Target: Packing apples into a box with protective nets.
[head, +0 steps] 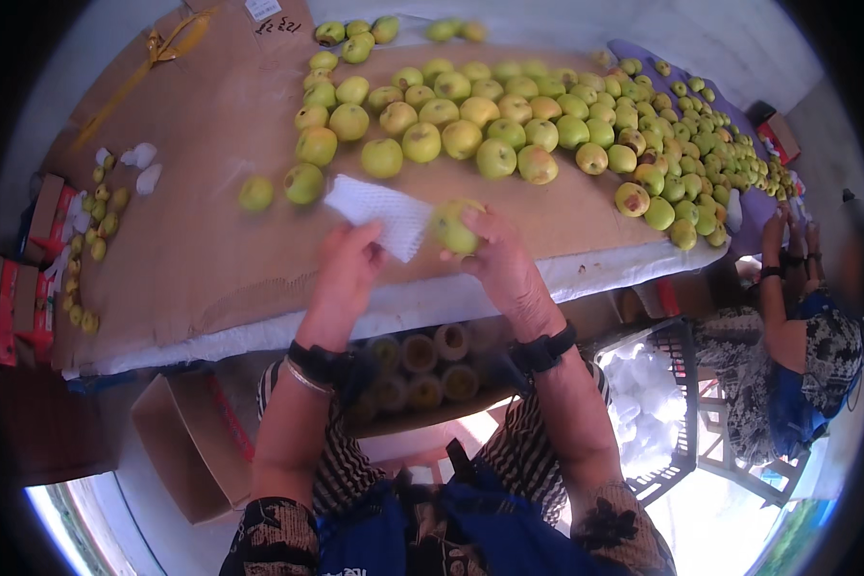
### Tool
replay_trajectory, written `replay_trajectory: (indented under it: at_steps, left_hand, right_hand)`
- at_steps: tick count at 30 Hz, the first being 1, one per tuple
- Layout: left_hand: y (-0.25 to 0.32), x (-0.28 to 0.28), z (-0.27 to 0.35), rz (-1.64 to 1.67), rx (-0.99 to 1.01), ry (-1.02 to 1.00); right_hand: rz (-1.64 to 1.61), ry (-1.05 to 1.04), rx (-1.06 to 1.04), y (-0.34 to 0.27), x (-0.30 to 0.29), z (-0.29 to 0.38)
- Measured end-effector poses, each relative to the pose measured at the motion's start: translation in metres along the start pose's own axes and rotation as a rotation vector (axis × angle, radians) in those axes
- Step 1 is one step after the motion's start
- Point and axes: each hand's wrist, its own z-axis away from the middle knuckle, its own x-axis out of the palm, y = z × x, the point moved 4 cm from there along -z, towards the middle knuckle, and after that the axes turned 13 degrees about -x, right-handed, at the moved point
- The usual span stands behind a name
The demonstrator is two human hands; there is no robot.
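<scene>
My left hand (353,259) pinches a white foam fruit net (381,212) by its lower edge, above the cardboard-covered table (209,237). Just right of the net, my right hand (500,252) grips a green apple (457,226), slightly blurred. Many green and yellowish apples (463,139) lie in rows beyond my hands, some with brown spots. One apple (256,193) sits apart, left of the net. Below the table edge, at my lap, a carton holds apples in foam nets (425,392).
A black plastic crate (684,403) of white foam nets stands right of my legs. An open cardboard box (187,446) is at lower left. Small apples (99,209) and red cartons (3,309) are at far left. A co-worker's arms (777,266) reach to the table at far right.
</scene>
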Motion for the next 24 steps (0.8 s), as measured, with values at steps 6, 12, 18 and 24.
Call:
replay_trajectory:
  at_steps: [6, 12, 18, 24]
  left_hand:
    - [0.002, -0.009, -0.006, 0.082, 0.014, -0.011]
    - [0.004, -0.016, -0.012, -0.252, 0.061, 0.124]
    - [0.003, -0.001, -0.009, -0.724, 0.239, 0.293]
    - [0.015, 0.017, 0.024, -1.201, 0.741, 0.484]
  right_hand:
    - [0.015, -0.021, 0.115, -0.009, -0.002, 0.005]
    - [1.506, -0.135, -0.380, -0.009, -0.001, 0.011]
    - [1.547, -0.196, -0.515, -0.007, -0.002, 0.014]
    - [1.481, -0.265, -0.372, -0.022, -0.018, 0.016]
